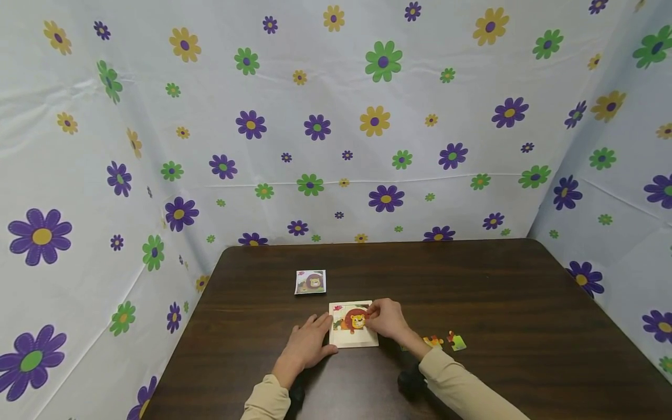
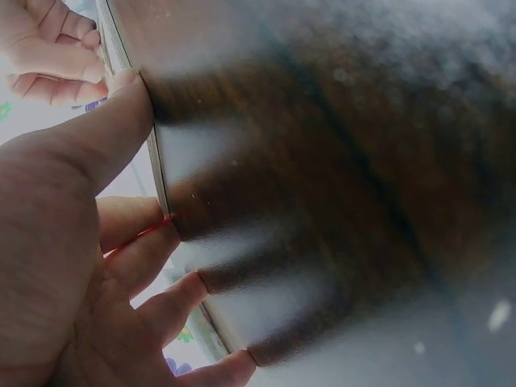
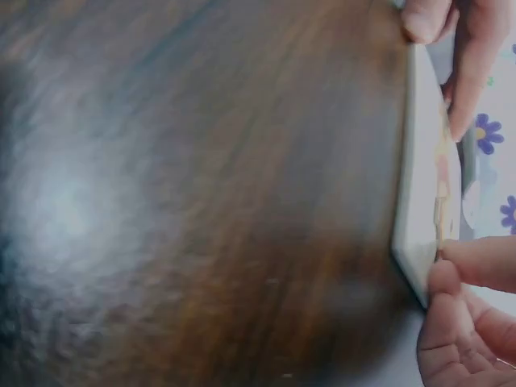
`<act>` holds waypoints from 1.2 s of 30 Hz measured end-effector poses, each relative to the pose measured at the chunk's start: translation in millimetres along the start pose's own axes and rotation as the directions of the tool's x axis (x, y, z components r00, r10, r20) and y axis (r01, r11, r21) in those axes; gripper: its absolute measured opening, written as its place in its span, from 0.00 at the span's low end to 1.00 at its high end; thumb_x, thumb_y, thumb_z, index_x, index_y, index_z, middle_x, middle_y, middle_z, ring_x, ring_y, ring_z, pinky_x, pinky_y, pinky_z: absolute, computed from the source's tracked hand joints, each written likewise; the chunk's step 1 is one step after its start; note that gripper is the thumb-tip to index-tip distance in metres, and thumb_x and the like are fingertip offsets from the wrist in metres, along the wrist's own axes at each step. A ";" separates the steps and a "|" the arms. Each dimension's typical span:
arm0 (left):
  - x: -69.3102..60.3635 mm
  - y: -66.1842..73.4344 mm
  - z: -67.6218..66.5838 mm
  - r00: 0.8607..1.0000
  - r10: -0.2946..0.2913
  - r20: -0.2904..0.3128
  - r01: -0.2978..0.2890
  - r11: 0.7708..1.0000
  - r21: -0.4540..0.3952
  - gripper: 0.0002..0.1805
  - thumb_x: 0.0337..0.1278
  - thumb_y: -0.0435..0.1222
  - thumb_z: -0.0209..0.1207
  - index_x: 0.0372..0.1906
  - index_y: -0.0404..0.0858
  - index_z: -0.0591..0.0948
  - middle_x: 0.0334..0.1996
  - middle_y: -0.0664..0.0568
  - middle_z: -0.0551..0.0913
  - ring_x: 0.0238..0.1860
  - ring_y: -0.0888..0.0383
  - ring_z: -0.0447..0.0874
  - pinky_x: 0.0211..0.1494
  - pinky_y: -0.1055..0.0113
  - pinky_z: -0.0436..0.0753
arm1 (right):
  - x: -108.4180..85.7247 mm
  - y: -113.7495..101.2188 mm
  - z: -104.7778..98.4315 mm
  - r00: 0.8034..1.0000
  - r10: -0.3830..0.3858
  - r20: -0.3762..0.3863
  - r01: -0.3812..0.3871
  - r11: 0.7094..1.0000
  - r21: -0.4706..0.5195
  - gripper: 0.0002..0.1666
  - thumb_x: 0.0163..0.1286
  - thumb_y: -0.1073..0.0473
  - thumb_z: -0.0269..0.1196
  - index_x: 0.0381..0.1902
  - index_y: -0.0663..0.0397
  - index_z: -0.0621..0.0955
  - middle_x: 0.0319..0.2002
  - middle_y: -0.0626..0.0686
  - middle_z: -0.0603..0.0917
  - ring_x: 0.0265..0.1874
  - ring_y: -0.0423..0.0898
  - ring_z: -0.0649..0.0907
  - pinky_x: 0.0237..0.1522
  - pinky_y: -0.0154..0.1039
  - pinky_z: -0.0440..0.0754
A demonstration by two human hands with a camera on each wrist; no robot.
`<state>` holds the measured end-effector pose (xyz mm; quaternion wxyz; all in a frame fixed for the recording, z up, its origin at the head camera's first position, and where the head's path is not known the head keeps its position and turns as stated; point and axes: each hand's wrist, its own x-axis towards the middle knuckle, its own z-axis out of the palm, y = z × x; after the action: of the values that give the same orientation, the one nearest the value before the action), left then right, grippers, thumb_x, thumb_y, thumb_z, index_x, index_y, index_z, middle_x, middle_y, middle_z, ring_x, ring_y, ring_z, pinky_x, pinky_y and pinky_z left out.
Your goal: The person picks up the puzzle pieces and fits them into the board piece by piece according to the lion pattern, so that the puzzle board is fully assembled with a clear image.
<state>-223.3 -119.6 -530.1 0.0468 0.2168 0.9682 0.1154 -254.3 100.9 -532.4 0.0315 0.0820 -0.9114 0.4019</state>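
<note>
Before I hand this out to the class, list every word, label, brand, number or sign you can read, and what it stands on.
None: no text is readable in any view.
Puzzle board: lion picture, no legible lettering.
Picture card: any print would be too small to read.
Loose pieces: no legible marks.
Backdrop: flowers only.
</note>
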 end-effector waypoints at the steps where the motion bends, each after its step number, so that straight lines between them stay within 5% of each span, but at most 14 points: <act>1: 0.1 -0.1 0.4 1.000 -0.001 0.001 0.001 1.000 -0.002 0.38 0.53 0.54 0.64 0.65 0.37 0.72 0.65 0.45 0.71 0.64 0.40 0.68 0.55 0.36 0.70 | 0.2 0.5 0.4 1.000 -0.002 0.000 0.002 1.000 -0.004 0.08 0.46 0.68 0.72 0.24 0.61 0.82 0.17 0.46 0.77 0.18 0.38 0.74 0.19 0.32 0.71; 4: 0.7 -0.4 1.6 1.000 -0.003 0.006 0.003 1.000 -0.007 0.38 0.53 0.54 0.64 0.66 0.37 0.71 0.65 0.45 0.71 0.64 0.40 0.68 0.55 0.36 0.69 | 0.8 3.7 0.2 0.999 -0.046 0.023 0.046 0.999 -0.026 0.08 0.48 0.67 0.72 0.25 0.60 0.82 0.17 0.45 0.75 0.18 0.38 0.71 0.19 0.31 0.69; 6: 1.1 -0.6 2.5 1.000 -0.004 0.009 0.004 1.000 -0.008 0.38 0.53 0.54 0.64 0.66 0.38 0.71 0.66 0.45 0.71 0.65 0.40 0.68 0.55 0.35 0.69 | 1.5 7.7 -1.8 0.989 -0.140 0.055 0.143 0.988 -0.059 0.07 0.51 0.67 0.72 0.26 0.59 0.83 0.19 0.44 0.76 0.19 0.38 0.72 0.21 0.31 0.69; 12: -0.8 -0.8 0.3 1.000 -0.001 0.006 0.001 1.000 -0.010 0.38 0.54 0.54 0.64 0.66 0.37 0.71 0.65 0.45 0.71 0.64 0.39 0.68 0.55 0.35 0.70 | 4.3 19.6 -12.2 0.872 -0.437 0.219 0.476 0.862 -0.174 0.07 0.59 0.61 0.70 0.37 0.54 0.88 0.38 0.49 0.86 0.39 0.46 0.83 0.42 0.42 0.81; 16: -1.5 -0.7 -1.1 1.000 0.001 0.010 0.000 1.000 -0.012 0.38 0.54 0.53 0.64 0.66 0.37 0.71 0.65 0.45 0.71 0.64 0.39 0.67 0.55 0.35 0.69 | 6.1 21.7 -14.6 0.832 -0.458 0.314 0.528 0.827 -0.193 0.13 0.62 0.60 0.67 0.46 0.54 0.87 0.48 0.50 0.85 0.55 0.56 0.79 0.54 0.53 0.76; 22: -1.3 0.5 0.8 1.000 0.007 0.015 -0.007 1.000 -0.009 0.38 0.54 0.53 0.64 0.65 0.37 0.71 0.65 0.45 0.71 0.64 0.39 0.68 0.55 0.36 0.70 | 6.8 24.6 -13.2 0.783 -0.500 0.369 0.588 0.788 -0.180 0.13 0.62 0.63 0.67 0.45 0.55 0.87 0.47 0.52 0.86 0.55 0.60 0.79 0.53 0.55 0.76; 36: -1.9 0.8 -0.6 1.000 0.006 0.000 -0.006 1.000 -0.008 0.38 0.54 0.53 0.64 0.65 0.37 0.72 0.65 0.45 0.71 0.64 0.39 0.68 0.54 0.35 0.70 | 6.0 21.7 -12.9 0.766 -0.514 0.386 0.613 0.766 -0.194 0.13 0.63 0.64 0.65 0.46 0.57 0.86 0.47 0.54 0.86 0.54 0.59 0.80 0.52 0.53 0.77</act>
<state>-221.3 -119.9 -529.2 0.0474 0.2195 0.9671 0.1194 -264.2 124.1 -538.7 0.0211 0.4114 -0.8873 0.2073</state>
